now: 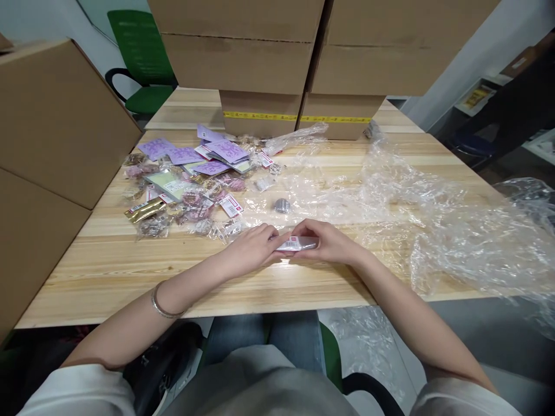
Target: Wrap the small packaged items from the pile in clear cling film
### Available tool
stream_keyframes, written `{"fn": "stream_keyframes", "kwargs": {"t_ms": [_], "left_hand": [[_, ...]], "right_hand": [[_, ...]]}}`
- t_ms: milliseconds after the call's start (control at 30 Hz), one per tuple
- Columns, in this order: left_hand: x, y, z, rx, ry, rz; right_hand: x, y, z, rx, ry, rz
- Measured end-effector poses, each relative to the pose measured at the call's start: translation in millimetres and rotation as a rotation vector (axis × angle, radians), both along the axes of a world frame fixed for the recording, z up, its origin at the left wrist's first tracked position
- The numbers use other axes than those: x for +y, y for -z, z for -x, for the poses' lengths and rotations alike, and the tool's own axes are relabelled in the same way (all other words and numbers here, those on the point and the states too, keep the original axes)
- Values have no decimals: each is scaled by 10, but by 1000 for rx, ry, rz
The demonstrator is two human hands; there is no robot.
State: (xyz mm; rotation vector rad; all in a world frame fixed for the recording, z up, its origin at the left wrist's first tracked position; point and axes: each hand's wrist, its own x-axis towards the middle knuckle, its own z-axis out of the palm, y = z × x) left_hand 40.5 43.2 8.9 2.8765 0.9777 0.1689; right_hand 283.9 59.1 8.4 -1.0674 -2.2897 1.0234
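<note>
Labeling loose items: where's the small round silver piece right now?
In the head view, the small round silver piece lies alone on the wooden table, just beyond both hands, right of the pile of packets, at the clear plastic sheet's edge.

On the desk we see packets far left, plastic sheeting right, boxes at the far edge.

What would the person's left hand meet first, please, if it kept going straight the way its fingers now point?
The left hand points right, at the small clear packet it already touches; just beyond is the right hand, gripping the packet's other end. Depth looks level on the table.
</note>
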Motion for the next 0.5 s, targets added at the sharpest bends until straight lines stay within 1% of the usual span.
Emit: {"fn": "stream_keyframes", "kwargs": {"t_ms": [67,133,233,267,333,400,433,500], "left_hand": [[7,-7,20,-5,-17,2],[5,2,25,9,-45,-37],[0,44,12,47,-66,-116],[1,58,7,65,-61,-131],[2,78,2,101,-40,-137],[-1,81,10,114,-14,-97],[-5,77,17,106,-5,-62],[-18,63,30,75,2,10]], "right_hand": [[5,-1,-3,43,5,83],[13,1,-6,45,9,136],[13,6,-3,-70,21,138],[6,6,2,-117,22,97],[-23,-3,18,-188,29,-63],[-74,-21,42,-218,26,-249],[-104,-31,54,-223,6,-311],[-162,-45,74,-238,-62,-345]]}}
